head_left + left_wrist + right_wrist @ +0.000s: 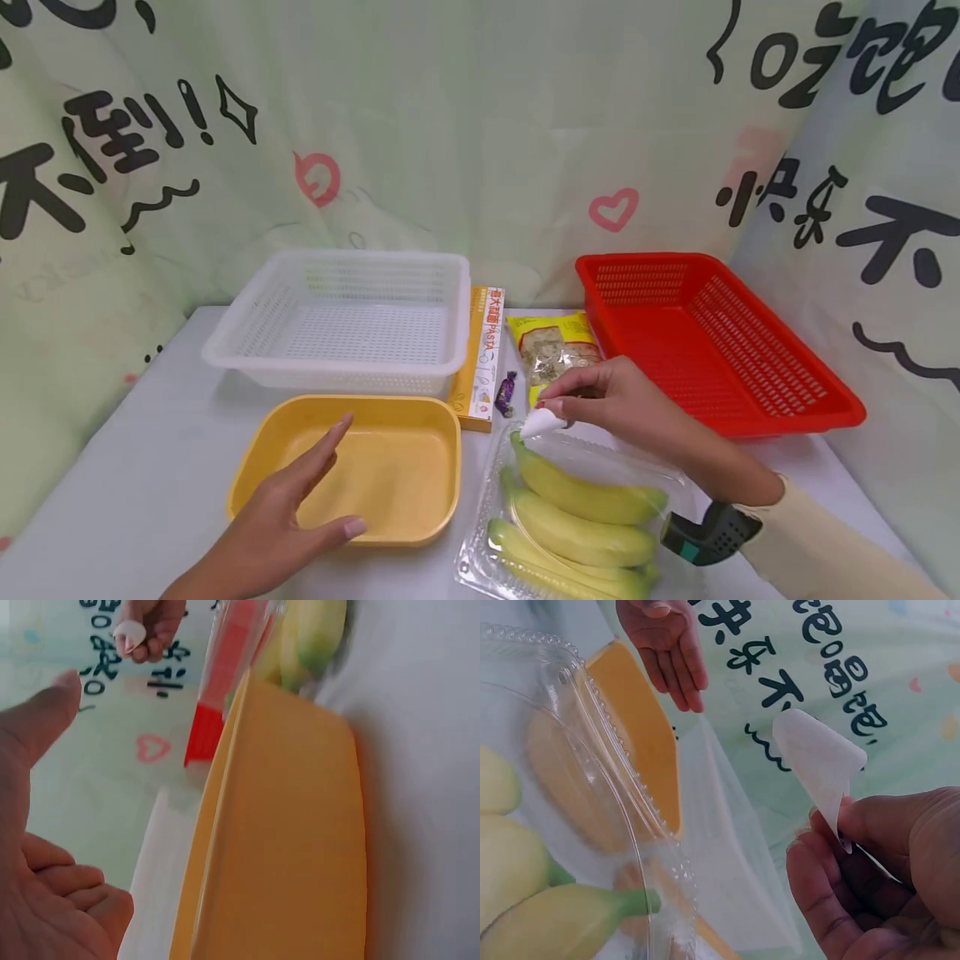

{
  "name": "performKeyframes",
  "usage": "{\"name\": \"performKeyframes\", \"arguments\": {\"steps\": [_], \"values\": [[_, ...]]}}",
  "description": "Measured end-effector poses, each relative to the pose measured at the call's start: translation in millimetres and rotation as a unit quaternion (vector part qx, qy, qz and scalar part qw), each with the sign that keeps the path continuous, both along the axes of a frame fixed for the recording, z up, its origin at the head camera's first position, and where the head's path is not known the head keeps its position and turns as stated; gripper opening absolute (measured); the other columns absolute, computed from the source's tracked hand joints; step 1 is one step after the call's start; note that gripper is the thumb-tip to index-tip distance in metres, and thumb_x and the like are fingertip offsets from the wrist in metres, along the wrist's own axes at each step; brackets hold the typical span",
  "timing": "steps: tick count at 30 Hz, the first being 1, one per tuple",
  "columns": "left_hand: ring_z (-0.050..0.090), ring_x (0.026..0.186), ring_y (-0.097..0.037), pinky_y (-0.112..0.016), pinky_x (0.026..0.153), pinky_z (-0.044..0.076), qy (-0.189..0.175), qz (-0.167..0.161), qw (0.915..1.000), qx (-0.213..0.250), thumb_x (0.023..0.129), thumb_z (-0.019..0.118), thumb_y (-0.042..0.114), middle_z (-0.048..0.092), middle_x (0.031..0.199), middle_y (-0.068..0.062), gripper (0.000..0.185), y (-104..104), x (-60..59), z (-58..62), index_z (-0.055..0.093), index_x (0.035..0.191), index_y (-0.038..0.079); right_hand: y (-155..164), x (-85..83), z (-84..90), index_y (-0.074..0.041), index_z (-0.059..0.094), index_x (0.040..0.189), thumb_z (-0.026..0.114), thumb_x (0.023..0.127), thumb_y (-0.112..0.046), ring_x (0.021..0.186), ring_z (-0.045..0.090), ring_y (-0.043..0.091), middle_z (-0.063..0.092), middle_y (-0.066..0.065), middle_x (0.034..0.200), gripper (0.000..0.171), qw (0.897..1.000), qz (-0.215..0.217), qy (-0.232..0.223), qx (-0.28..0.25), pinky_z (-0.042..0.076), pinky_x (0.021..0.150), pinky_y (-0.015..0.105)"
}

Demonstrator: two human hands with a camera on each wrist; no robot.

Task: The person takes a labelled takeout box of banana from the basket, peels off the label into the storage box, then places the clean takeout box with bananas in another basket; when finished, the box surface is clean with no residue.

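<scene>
In the head view, my right hand (611,404) pinches a curled white paper-like piece (543,422) between thumb and fingers, over the far edge of a clear plastic clamshell box (474,546). Close up in the right wrist view, the white piece (817,754) is rolled over, its narrow end between the fingertips. Several yellow-green bananas (585,533) lie inside the box. My left hand (277,512) hovers at the near left of a yellow plastic basin (397,467), its fingers extended and thumb spread. Nothing is in its grasp.
A white perforated basket (352,321) stands behind the basin, a red one (660,333) at the back right. Between them lie an orange-and-white pasta box (487,350), a purple wrapped candy (506,393) and a yellow-and-clear food packet (555,350). A printed curtain (465,150) hangs behind.
</scene>
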State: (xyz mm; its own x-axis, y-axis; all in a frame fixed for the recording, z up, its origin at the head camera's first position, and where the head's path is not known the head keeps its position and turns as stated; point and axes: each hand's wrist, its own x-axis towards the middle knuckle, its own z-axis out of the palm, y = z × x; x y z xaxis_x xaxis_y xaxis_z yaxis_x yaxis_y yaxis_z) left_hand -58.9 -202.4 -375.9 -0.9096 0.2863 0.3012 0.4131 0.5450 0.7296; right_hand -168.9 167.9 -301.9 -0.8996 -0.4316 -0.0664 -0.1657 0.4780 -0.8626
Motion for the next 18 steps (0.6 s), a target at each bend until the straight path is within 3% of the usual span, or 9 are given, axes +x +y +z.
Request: {"name": "performKeyframes", "arguments": {"steps": [7,14,18], "values": [[0.047,0.127,-0.034,-0.007,0.098,0.032,-0.008,0.023,0.9997,-0.005,0.076,0.085,0.022,0.03,0.156,-0.001,0.1,-26.4,0.1,5.4,0.024,0.156,0.027,-40.0,-10.4,-13.8,-0.004,0.077,0.098,0.071,0.089,-0.011,0.074,0.063,0.025,0.071,0.004,0.086,0.013,0.997,0.07,0.008,-0.022,0.057,0.072,0.043],[0.046,0.125,-0.003,-0.003,0.095,0.031,-0.015,0.067,0.9967,-0.043,0.074,0.086,0.026,0.034,0.154,-0.002,0.102,-47.8,1.5,0.9,0.025,0.155,0.03,-71.5,-9.4,-26.5,-0.006,0.077,0.096,0.071,0.089,-0.01,0.069,0.062,0.016,0.071,0.0,0.082,0.01,0.992,0.126,-0.004,-0.014,0.053,0.062,0.029],[0.042,0.127,-0.001,0.001,0.095,0.024,-0.015,0.093,0.9929,-0.072,0.074,0.086,0.03,0.037,0.152,-0.009,0.104,-60.1,-2.1,-5.4,0.022,0.156,0.03,-82.1,-11.6,-28.5,-0.003,0.075,0.094,0.07,0.088,-0.006,0.069,0.061,0.013,0.071,0.001,0.081,0.008,0.99,0.138,-0.001,-0.031,0.053,0.064,0.025]]}}
